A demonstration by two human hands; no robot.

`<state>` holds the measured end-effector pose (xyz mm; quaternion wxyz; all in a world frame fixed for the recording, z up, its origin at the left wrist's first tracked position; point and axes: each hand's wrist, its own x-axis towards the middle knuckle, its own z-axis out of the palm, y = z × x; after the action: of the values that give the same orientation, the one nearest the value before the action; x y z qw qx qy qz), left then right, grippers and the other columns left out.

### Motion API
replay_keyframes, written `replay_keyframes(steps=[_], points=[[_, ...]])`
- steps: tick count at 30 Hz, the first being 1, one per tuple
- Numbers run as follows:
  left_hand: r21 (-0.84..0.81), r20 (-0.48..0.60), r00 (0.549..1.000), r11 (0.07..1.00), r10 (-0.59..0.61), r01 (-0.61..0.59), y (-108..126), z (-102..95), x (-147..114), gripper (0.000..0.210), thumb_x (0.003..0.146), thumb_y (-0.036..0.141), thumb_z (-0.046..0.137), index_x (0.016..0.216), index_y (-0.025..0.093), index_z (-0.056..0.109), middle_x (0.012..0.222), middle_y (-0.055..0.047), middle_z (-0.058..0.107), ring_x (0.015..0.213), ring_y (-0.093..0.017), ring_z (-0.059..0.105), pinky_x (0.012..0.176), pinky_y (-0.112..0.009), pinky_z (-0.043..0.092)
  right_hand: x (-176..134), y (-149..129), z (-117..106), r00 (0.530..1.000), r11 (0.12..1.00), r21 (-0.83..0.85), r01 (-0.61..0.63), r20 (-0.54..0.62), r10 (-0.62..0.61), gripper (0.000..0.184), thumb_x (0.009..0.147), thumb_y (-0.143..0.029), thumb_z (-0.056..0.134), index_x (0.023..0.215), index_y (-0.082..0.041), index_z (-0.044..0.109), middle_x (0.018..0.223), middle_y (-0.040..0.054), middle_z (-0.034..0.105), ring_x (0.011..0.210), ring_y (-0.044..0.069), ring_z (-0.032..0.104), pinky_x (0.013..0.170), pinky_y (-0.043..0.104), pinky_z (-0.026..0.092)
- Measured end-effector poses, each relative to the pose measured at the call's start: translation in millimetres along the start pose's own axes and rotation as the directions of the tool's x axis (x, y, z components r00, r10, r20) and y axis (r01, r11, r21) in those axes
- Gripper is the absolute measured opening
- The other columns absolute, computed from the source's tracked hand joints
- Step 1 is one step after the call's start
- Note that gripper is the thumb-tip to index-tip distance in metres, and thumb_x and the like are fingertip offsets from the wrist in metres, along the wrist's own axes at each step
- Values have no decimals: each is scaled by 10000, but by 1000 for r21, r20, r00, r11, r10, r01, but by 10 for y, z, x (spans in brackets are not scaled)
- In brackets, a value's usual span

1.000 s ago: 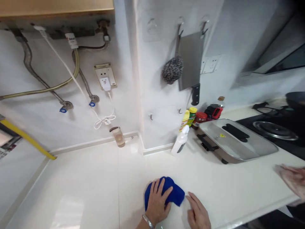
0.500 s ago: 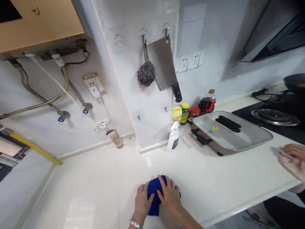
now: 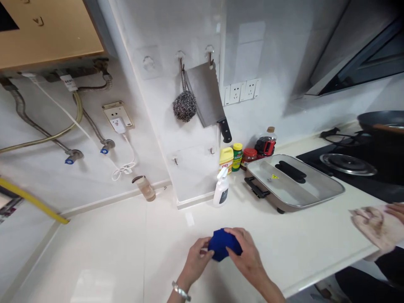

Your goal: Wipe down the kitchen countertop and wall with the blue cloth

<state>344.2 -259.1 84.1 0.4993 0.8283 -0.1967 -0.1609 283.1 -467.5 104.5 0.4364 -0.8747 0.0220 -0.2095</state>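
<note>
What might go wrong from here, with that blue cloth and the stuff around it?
1. The spray bottle stands upright on the counter beyond the blue cloth; a wide sweep might tip it.
2. The pan's black side handle juts out, so the cloth could snag there.
3. The cleaver hangs from a wall hook; a bump might dislodge it.

cloth (image 3: 222,244) | plain deep blue | compact, folded or bunched, unclear which | held between left hand (image 3: 196,261) and right hand (image 3: 248,256) | over white counter (image 3: 110,244), surface contact unclear
</note>
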Motion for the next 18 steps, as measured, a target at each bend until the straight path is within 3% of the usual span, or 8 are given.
replay_keyframes(steps=[3, 5, 8, 10, 12, 13, 15, 18], points=[[17, -31, 998, 998, 56, -55, 21, 28, 135, 380, 899, 371, 501, 1246, 312, 643, 1311, -39, 650, 1161, -182, 625, 957, -336, 556, 62, -82, -305, 984, 946, -294, 138, -69, -165, 505, 838, -170, 491, 1316, -308, 581, 1212, 84, 604, 1126, 289, 552, 948, 481, 459], [62, -74, 995, 996, 63, -58, -84, -91, 132, 354, 896, 396, 504, 1195, 313, 675, 1295, -46, 656, 1169, -193, 622, 965, -352, 558, 19, 3, -359, 985, 909, -389, 153, -11, -171, 558, 816, -127, 474, 1329, -319, 579, 1221, 80, 611, 1121, 290, 556, 912, 468, 461], [141, -193, 981, 990, 17, 10, -403, -397, -20, 351, 899, 426, 474, 1125, 285, 702, 1233, -76, 679, 1170, -235, 625, 1034, -447, 532, -129, 337, -232, 970, 923, -366, 116, 243, -26, 629, 737, -113, 483, 1318, -328, 587, 1250, 58, 634, 1126, 264, 582, 934, 446, 475], [198, -319, 947, 976, -22, 89, -682, -595, -189, 375, 896, 425, 450, 1122, 258, 697, 1270, -107, 651, 1260, -294, 566, 1148, -572, 414, -231, 609, -86, 935, 936, -350, 31, 341, 97, 631, 721, -158, 497, 1330, -301, 578, 1297, 62, 636, 1184, 268, 580, 1030, 494, 445], [258, -464, 885, 950, -38, 176, -965, -727, -366, 404, 905, 413, 432, 1195, 251, 662, 1410, -115, 557, 1415, -331, 408, 1215, -636, 276, -313, 821, 52, 952, 922, -384, -60, 256, 168, 607, 793, -255, 487, 1400, -256, 515, 1408, 91, 573, 1301, 300, 512, 1124, 585, 352], [337, -518, 855, 920, 4, 200, -1094, -762, -441, 404, 912, 416, 435, 1223, 272, 648, 1447, -94, 531, 1438, -313, 381, 1215, -605, 304, -345, 884, 115, 967, 908, -406, -101, 174, 185, 606, 846, -317, 461, 1447, -239, 460, 1474, 104, 513, 1365, 319, 450, 1146, 626, 303], [460, -550, 831, 861, 84, 218, -1304, -783, -546, 412, 931, 402, 426, 1276, 283, 619, 1497, -73, 491, 1457, -282, 359, 1202, -555, 355, -402, 918, 242, 974, 880, -437, -185, 40, 225, 626, 928, -438, 387, 1518, -232, 352, 1567, 105, 396, 1448, 356, 325, 1139, 676, 280], [573, -536, 828, 791, 165, 214, -1480, -758, -579, 435, 945, 383, 415, 1312, 237, 597, 1507, -97, 480, 1440, -284, 381, 1180, -549, 390, -484, 815, 484, 966, 843, -497, -207, 34, 258, 610, 961, -516, 347, 1517, -265, 370, 1580, 99, 374, 1457, 412, 284, 1092, 710, 313]])
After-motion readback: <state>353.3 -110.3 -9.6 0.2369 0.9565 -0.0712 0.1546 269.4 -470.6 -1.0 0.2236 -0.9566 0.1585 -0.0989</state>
